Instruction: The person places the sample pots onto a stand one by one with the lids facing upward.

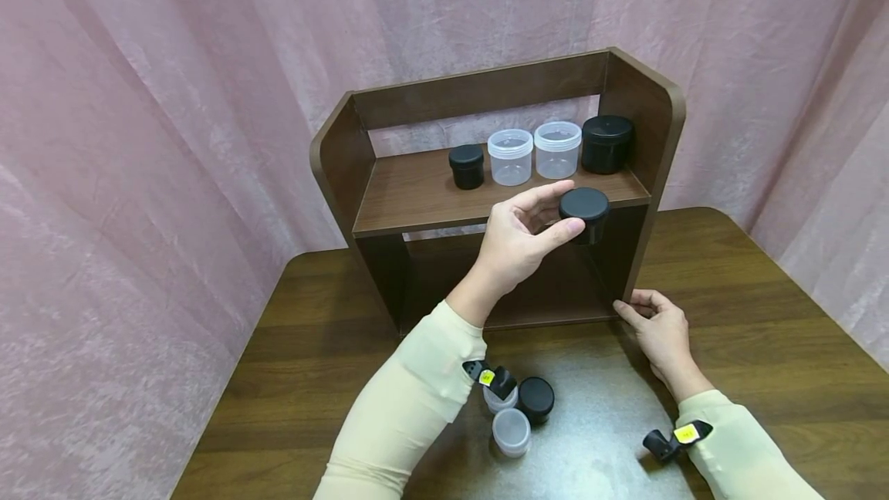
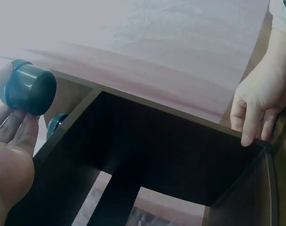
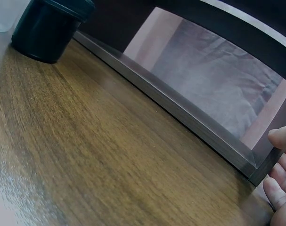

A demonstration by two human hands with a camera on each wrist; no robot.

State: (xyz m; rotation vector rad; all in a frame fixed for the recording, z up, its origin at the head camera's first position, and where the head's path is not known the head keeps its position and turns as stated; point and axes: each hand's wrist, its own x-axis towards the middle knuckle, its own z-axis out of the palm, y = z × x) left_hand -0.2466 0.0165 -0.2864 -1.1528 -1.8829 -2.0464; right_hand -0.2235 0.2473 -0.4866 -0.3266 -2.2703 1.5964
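Note:
In the head view my left hand (image 1: 517,234) pinches a black lidded jar (image 1: 585,214) between thumb and fingers. The jar is upright, in front of the shelf's upper board near its right end. The left wrist view has the same jar (image 2: 29,89) at its left side. My right hand (image 1: 663,334) holds the bottom right corner of the brown wooden shelf (image 1: 417,218), thumb at the front edge and fingers along the outer side. On the upper board stand a small black jar (image 1: 467,167), two clear jars (image 1: 511,159) (image 1: 557,151) and a larger black jar (image 1: 607,146).
On the table (image 1: 299,384), before the shelf, a black jar (image 1: 536,398) stands beside two translucent jars (image 1: 512,432) (image 1: 501,400), one partly hidden by the left wrist camera. A pink curtain (image 1: 174,137) hangs behind the table.

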